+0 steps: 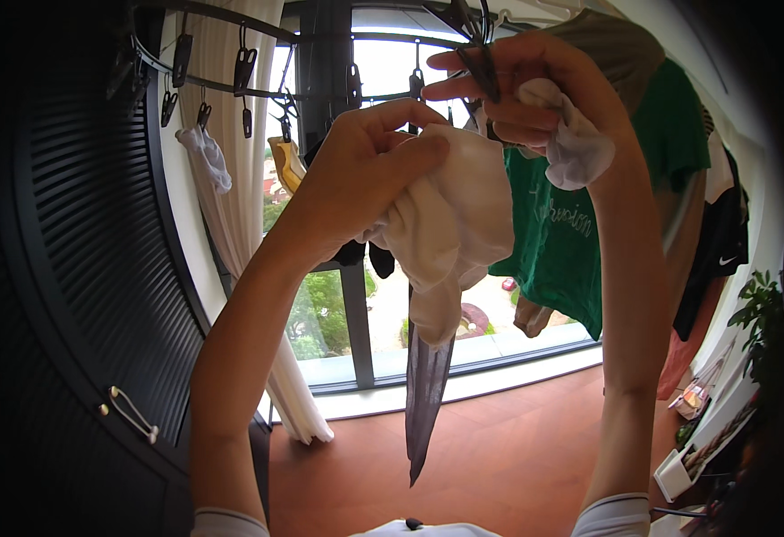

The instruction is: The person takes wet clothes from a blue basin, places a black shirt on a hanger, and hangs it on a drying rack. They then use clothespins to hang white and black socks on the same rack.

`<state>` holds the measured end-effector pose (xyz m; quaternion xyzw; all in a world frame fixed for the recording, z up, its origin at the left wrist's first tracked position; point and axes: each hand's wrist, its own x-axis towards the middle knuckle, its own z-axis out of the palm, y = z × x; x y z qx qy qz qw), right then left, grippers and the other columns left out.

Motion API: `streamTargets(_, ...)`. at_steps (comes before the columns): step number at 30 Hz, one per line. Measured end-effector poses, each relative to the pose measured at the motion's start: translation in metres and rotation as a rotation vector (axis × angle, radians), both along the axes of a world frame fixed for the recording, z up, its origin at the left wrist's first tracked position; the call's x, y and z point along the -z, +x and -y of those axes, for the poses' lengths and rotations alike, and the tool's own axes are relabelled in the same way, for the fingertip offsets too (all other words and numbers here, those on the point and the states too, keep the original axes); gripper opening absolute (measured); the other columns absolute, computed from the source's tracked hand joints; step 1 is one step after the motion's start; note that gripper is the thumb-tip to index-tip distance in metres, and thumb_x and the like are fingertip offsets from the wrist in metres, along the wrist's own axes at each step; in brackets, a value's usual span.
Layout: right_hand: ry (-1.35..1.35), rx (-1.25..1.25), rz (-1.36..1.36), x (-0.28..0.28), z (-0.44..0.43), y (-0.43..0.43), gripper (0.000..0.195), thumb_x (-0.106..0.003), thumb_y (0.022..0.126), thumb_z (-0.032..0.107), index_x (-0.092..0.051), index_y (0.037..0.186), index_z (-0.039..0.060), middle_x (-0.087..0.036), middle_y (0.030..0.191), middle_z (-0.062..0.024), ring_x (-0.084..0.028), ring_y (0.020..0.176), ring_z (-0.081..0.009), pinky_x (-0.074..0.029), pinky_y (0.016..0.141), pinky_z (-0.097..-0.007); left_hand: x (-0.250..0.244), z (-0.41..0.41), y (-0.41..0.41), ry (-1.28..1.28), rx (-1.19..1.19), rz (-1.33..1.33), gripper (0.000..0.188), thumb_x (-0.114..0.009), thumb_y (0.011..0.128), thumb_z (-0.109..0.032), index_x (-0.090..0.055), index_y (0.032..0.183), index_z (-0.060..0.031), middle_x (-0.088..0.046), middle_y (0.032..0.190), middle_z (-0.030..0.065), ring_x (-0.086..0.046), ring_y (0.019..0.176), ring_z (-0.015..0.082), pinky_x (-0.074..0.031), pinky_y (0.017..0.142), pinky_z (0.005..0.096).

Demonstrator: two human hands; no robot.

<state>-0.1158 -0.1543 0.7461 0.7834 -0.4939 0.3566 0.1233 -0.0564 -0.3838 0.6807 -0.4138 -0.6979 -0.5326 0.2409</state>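
Observation:
My left hand (385, 168) pinches the upper edge of a cream cloth garment (472, 194), perhaps a sock, which hangs down in folds. Raised to the right, my right hand (533, 94) has a small bunched white cloth piece (576, 148), likely a sock, tucked against its palm. Its fingers are around a black plastic clothespin (479, 70) on the hanging drying rack (231, 17); whether the clothespin's jaws are open is not clear. Behind the cream garment, a dark sheer stocking-like piece (425, 409) hangs down, its upper part hidden.
More black clothespins (244, 67) dangle from the rack, one holding a white sock (207, 158). A green T-shirt (553, 235) and other clothes hang at right. Beyond are a window (325, 315) and a curtain (298, 396); a black louvered door (110, 215) stands left, a plant (758, 305) right.

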Motion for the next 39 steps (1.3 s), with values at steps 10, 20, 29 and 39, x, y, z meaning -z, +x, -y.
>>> streamTargets(10,-0.012,0.126,0.042,-0.001,0.006,-0.024,0.087,-0.061,0.090,0.059,-0.036,0.149,-0.0013,-0.066,0.119,-0.0079,-0.037,0.056,0.0002,-0.032,0.052,-0.0139,-0.006,0.005,-0.008,-0.021,-0.112,-0.011,0.024,-0.072,0.090,-0.020,-0.066,0.108,-0.0050,-0.069,0.086,0.0038,-0.065,0.073,0.0078,-0.052,0.066,0.0230)
streamTargets(20,0.006,0.130,0.596,-0.003,0.012,-0.002,0.028,-0.063,0.096,0.024,-0.069,0.108,-0.0005,-0.054,0.066,0.0059,-0.041,0.053,0.0009,-0.032,0.046,-0.0174,-0.010,0.005,-0.001,-0.008,-0.118,-0.122,0.024,-0.073,0.089,-0.020,-0.069,0.106,-0.0033,-0.069,0.078,0.0033,-0.063,0.066,0.0058,-0.047,0.056,0.0205)
streamTargets(29,-0.364,0.262,0.609,0.011,0.027,0.001,0.021,-0.067,0.093,0.021,-0.072,0.105,0.0049,-0.051,0.062,0.0080,-0.041,0.052,0.0004,-0.031,0.045,-0.0169,-0.012,-0.003,0.003,-0.004,-0.151,-0.179,0.022,-0.072,0.090,-0.018,-0.070,0.104,-0.0022,-0.068,0.075,0.0034,-0.061,0.063,0.0057,-0.046,0.053,0.0201)
streamTargets(39,-0.276,0.324,0.534,0.011,0.019,-0.007,0.020,-0.068,0.092,0.021,-0.072,0.103,0.0055,-0.049,0.061,0.0084,-0.039,0.050,0.0005,-0.029,0.044,-0.0179,-0.019,-0.008,0.011,0.039,-0.273,-0.200,0.016,-0.070,0.090,-0.016,-0.071,0.099,-0.0027,-0.068,0.075,0.0015,-0.060,0.064,0.0035,-0.044,0.053,0.0190)
